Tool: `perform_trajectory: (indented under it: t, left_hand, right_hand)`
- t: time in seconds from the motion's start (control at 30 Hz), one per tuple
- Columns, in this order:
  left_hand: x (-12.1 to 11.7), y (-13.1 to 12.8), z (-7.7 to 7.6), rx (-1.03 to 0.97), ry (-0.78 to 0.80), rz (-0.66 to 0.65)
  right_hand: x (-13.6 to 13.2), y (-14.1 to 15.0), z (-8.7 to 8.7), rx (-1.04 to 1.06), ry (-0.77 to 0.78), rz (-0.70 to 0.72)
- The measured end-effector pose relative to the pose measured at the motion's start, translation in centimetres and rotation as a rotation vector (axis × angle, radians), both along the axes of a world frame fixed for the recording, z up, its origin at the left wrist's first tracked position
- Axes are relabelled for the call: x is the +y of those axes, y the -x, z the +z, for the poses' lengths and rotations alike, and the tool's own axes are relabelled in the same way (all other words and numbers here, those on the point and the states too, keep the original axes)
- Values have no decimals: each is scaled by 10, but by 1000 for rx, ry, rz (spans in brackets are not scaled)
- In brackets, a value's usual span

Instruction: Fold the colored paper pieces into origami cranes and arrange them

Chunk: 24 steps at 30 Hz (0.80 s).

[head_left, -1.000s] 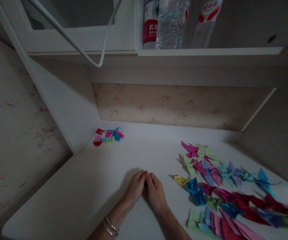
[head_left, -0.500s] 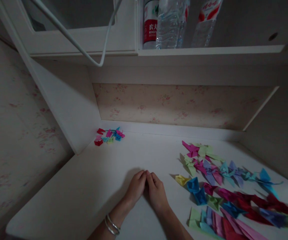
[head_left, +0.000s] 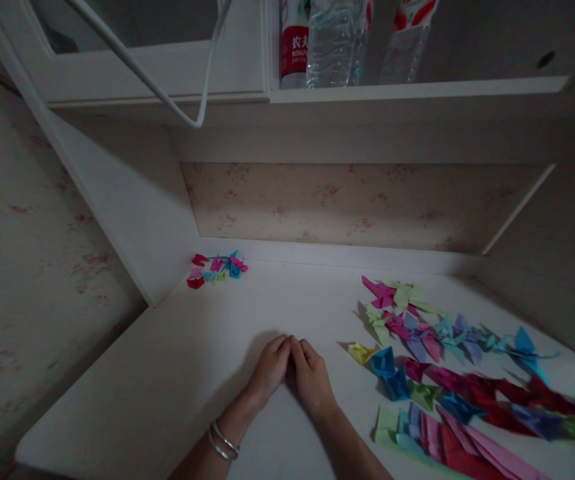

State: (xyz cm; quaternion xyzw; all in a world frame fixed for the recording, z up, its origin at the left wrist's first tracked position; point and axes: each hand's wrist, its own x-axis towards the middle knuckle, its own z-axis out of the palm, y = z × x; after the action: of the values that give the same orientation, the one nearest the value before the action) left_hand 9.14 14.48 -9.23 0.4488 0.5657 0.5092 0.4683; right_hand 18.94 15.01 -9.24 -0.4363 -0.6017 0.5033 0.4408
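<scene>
My left hand (head_left: 267, 370) and my right hand (head_left: 312, 380) rest side by side on the white desk (head_left: 167, 373), backs up, with their fingertips meeting. The fingers are pressed together and bent down to the desk, so anything under them is hidden. Two thin bracelets (head_left: 223, 443) circle my left wrist. Just right of my right hand lie a yellow folded paper (head_left: 362, 353) and a blue one (head_left: 387, 373). They belong to a spread of several coloured folded paper shapes (head_left: 417, 333).
A small heap of folded paper bits (head_left: 217, 270) sits at the back left corner, by the white side panel (head_left: 132, 213). Flat coloured paper sheets (head_left: 442, 447) lie at the front right. Water bottles (head_left: 332, 40) stand on the shelf above, and a white cable (head_left: 167, 93) hangs there.
The view has shifted slightly. My hands stay together in the same spot on the desk.
</scene>
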Motion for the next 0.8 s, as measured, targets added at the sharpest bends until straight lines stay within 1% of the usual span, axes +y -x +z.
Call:
perform_trajectory:
  t: [0.07, 0.13, 0.17, 0.2, 0.23, 0.33, 0.4, 0.5, 0.6, 0.8]
  left_hand:
    - [1, 6, 5, 83, 18, 20]
    - [8, 22, 11, 303, 14, 95]
    - [13, 34, 15, 451, 10, 151]
    - [21, 49, 18, 650, 9, 202]
    - [29, 66, 21, 725, 5, 238]
    - [55, 125, 32, 898, 4, 304]
    - [68, 162, 37, 1024, 16, 351]
    - [76, 202, 39, 1199, 36, 378]
    - [79, 222, 35, 1334, 71, 351]
    - [92, 237, 25, 1483, 109, 284]
  right_hand:
    - [1, 0, 0, -53, -31, 27]
    - [1, -1, -1, -109, -58, 61]
    - [1, -1, -2, -130, -64, 72]
    - [2, 0, -3, -144, -65, 80]
    - [3, 0, -4, -159, -66, 84]
    - [6, 3, -6, -193, -68, 86]
    - [8, 5, -7, -209, -76, 83]
    - [9, 7, -7, -229, -92, 78]
    - [9, 7, -6, -254, -101, 74]
    - [10, 7, 0, -282, -111, 67]
